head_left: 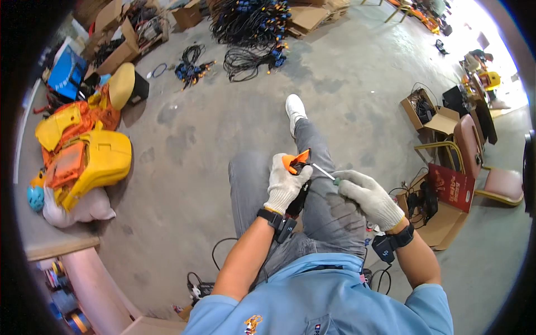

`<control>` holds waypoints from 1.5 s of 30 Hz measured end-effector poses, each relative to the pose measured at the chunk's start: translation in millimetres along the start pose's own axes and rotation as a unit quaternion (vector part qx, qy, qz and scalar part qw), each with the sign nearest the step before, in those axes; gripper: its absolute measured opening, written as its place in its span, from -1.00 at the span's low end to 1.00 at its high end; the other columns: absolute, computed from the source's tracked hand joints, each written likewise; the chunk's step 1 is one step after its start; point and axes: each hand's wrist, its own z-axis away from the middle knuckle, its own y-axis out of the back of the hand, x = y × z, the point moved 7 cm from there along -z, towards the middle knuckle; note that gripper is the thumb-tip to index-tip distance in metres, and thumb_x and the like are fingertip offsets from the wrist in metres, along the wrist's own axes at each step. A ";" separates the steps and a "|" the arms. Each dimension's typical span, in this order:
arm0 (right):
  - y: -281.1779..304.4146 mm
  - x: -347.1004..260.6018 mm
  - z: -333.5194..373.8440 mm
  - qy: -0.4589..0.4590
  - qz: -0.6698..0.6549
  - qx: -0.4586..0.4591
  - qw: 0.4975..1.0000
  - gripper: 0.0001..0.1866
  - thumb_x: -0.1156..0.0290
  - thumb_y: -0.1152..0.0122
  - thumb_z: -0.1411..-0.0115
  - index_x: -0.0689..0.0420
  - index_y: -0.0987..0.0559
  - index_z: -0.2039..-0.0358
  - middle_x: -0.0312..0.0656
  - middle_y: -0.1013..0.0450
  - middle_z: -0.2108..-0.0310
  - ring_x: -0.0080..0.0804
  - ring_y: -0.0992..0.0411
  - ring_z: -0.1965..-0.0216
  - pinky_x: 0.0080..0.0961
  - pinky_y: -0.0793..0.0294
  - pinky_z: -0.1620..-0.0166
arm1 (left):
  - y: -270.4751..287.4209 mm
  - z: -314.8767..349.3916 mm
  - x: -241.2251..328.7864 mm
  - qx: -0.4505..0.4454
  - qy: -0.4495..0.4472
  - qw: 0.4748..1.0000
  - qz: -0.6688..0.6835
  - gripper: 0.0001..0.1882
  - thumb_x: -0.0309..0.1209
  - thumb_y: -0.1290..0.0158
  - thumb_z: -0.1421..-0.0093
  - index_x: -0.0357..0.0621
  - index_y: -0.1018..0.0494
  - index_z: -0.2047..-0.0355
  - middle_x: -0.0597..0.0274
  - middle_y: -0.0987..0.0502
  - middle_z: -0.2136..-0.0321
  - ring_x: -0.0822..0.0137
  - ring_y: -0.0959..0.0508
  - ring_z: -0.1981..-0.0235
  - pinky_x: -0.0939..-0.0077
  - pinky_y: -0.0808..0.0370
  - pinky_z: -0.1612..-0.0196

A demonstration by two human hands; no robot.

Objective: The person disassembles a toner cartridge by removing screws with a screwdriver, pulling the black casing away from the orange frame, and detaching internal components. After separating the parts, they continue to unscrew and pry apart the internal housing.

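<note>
Over my lap, my left hand (282, 184) in a white knit glove is closed round a small orange and black part (295, 161). Its exact kind is unclear, as the fingers cover much of it. A black piece hangs below that palm, along the wrist. My gloved right hand (369, 196) grips a screwdriver (324, 172) by its green handle, mostly hidden in the fingers. Its pale, thin shaft points up and left toward the orange and black part; whether the tip touches it I cannot tell.
Yellow and orange plastic shells (106, 159) are piled at left. Bundles of black cable (248, 25) with blue and orange ends lie ahead. To the right are a cardboard box (446, 231) holding black items, a red board (451, 188) and a chair (468, 142).
</note>
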 end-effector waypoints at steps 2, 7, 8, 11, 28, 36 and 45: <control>13.9 24.6 -10.9 0.036 -0.039 0.021 0.998 -0.49 0.16 -0.15 -0.46 0.23 -0.55 -0.27 -0.41 -0.55 0.25 -0.76 -0.36 0.43 -0.73 -0.35 0.41 | 4.7 -3.6 7.7 -0.014 0.006 1.000 0.016 -0.20 -0.10 -0.51 -0.03 -0.25 -0.36 -0.12 0.01 -0.59 0.14 0.10 -0.64 0.15 0.23 -0.61 0.01; 9.3 49.2 -23.8 0.072 -0.209 0.038 0.975 -0.54 0.26 -0.20 -0.44 0.26 -0.53 -0.23 -0.33 -0.53 0.22 -0.65 -0.47 0.38 -0.67 -0.48 0.30 | 32.4 -1.0 35.2 -0.017 -0.023 0.995 0.091 -0.29 -0.24 -0.46 -0.17 -0.19 -0.35 -0.21 0.19 -0.57 0.04 0.36 -0.60 0.08 0.40 -0.61 -0.06; 1.1 49.3 -23.3 0.029 -0.220 0.024 0.975 -0.56 0.31 -0.23 -0.43 0.27 -0.52 -0.22 -0.31 -0.54 0.22 -0.63 -0.51 0.35 -0.63 -0.52 0.25 | 36.9 -1.9 40.1 -0.016 -0.026 0.996 0.086 -0.29 -0.24 -0.46 -0.17 -0.19 -0.35 -0.21 0.19 -0.57 0.04 0.36 -0.60 0.08 0.40 -0.61 -0.06; -13.7 39.1 -31.5 0.060 -0.147 0.027 0.987 -0.52 0.34 -0.32 -0.33 0.31 -0.50 -0.18 -0.20 -0.59 0.17 -0.51 -0.58 0.27 -0.50 -0.58 0.13 | 58.9 4.4 68.7 -0.044 -0.085 0.975 0.198 -0.36 -0.24 -0.43 -0.25 -0.15 -0.38 -0.21 0.22 -0.59 0.02 0.39 -0.61 0.05 0.39 -0.61 -0.09; -37.2 62.9 -45.7 0.043 -0.231 -0.131 0.963 -0.50 0.01 -0.35 -0.39 0.09 -0.53 -0.14 -0.42 -0.45 0.45 -0.65 -0.40 0.59 -0.61 -0.41 0.52 | 102.8 13.7 112.7 0.028 -0.031 0.872 0.487 -0.68 -0.17 -0.18 -0.47 -0.01 -0.52 -0.11 0.33 -0.65 0.06 0.37 -0.67 0.06 0.31 -0.64 -0.08; -27.9 72.5 -65.6 0.038 -0.493 -0.041 0.868 -0.61 0.01 -0.40 -0.39 -0.04 -0.49 0.01 -0.36 -0.42 0.40 -0.60 -0.34 0.59 -0.59 -0.35 0.55 | 91.7 19.2 108.8 -0.018 -0.039 0.857 0.514 -0.64 -0.13 -0.16 -0.49 0.01 -0.50 -0.17 0.30 -0.65 -0.01 0.35 -0.65 -0.02 0.24 -0.60 -0.17; 17.5 41.9 -72.3 0.149 -0.492 -0.003 0.858 -0.66 0.11 -0.37 -0.43 -0.01 -0.55 -0.06 -0.41 -0.51 0.28 -0.73 -0.36 0.53 -0.76 -0.32 0.56 | 88.0 42.5 113.2 -0.156 -0.007 0.881 0.446 -0.35 -0.03 -0.19 -0.44 -0.08 -0.34 -0.38 0.19 -0.61 -0.16 0.19 -0.63 -0.16 -0.01 -0.65 -0.22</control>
